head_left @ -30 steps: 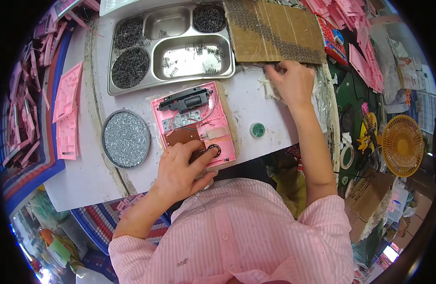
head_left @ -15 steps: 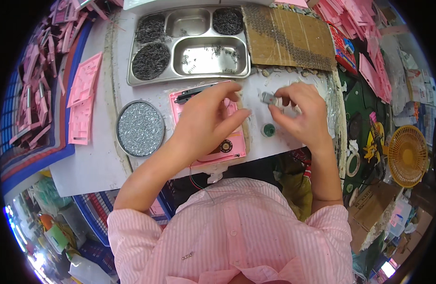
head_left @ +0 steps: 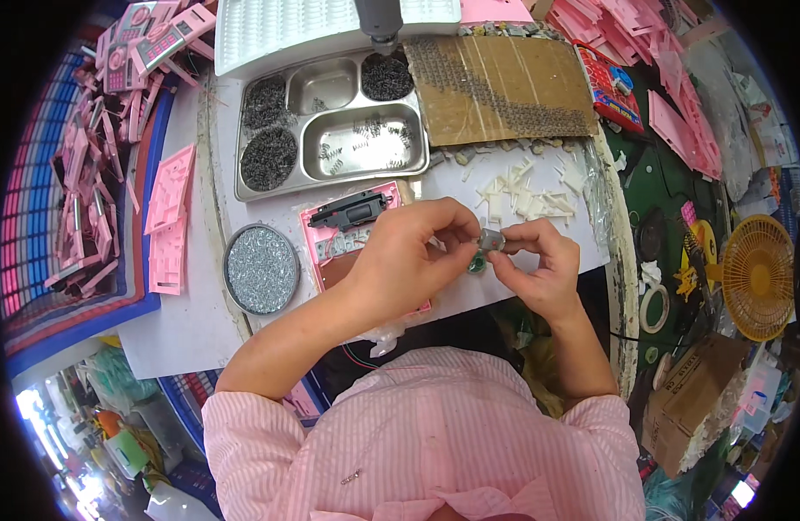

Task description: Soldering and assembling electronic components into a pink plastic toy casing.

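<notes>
Between my hands is a small grey metal block-shaped part (head_left: 492,240), which my right hand (head_left: 543,260) pinches between thumb and fingers. My left hand (head_left: 417,252) has its thumb and index finger closed together against the part's left side; whatever lies between these fingertips is hidden. Just below the part sits a small round green pot (head_left: 477,264). Partly covered by my left hand and forearm lies an opened pink plastic housing (head_left: 311,233), with a long black module (head_left: 352,209) across its upper end.
A round tin of small silvery pieces (head_left: 262,268) is on the left, near pink panels (head_left: 171,227). Behind stand a steel compartment tray (head_left: 243,191) with dark springs and a cardboard sheet (head_left: 469,113) bearing small parts. White plastic pieces (head_left: 530,195) lie beyond my right hand. A grey tool (head_left: 381,22) hangs above.
My hands, apart before, have come together. The grey part has moved down to my left fingertips. My view has shifted, showing the hanging tool and the white pieces.
</notes>
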Demonstrator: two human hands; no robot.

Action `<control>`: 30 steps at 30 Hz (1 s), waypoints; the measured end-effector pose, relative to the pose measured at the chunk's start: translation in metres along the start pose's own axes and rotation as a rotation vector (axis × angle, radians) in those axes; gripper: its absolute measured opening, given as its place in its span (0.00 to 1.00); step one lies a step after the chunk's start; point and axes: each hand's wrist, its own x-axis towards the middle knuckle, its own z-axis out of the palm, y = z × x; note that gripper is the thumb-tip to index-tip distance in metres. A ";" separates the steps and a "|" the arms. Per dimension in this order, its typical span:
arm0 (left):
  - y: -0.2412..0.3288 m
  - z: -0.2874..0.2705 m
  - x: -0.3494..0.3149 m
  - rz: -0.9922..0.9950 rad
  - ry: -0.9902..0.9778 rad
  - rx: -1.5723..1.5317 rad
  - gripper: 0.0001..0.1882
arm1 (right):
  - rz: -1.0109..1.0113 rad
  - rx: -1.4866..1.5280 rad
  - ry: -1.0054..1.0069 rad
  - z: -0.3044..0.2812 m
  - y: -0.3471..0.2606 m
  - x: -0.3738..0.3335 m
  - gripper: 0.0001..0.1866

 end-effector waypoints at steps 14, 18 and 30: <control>-0.029 0.007 0.068 0.560 -0.018 0.475 0.14 | 0.685 1.073 0.003 -0.023 0.046 -0.009 0.24; -0.058 -0.041 0.128 0.186 0.385 0.720 0.12 | 0.615 0.971 0.056 -0.021 0.038 0.001 0.24; -0.064 -0.036 0.160 0.309 0.441 1.142 0.11 | 0.471 0.408 -0.118 -0.020 0.023 -0.017 0.22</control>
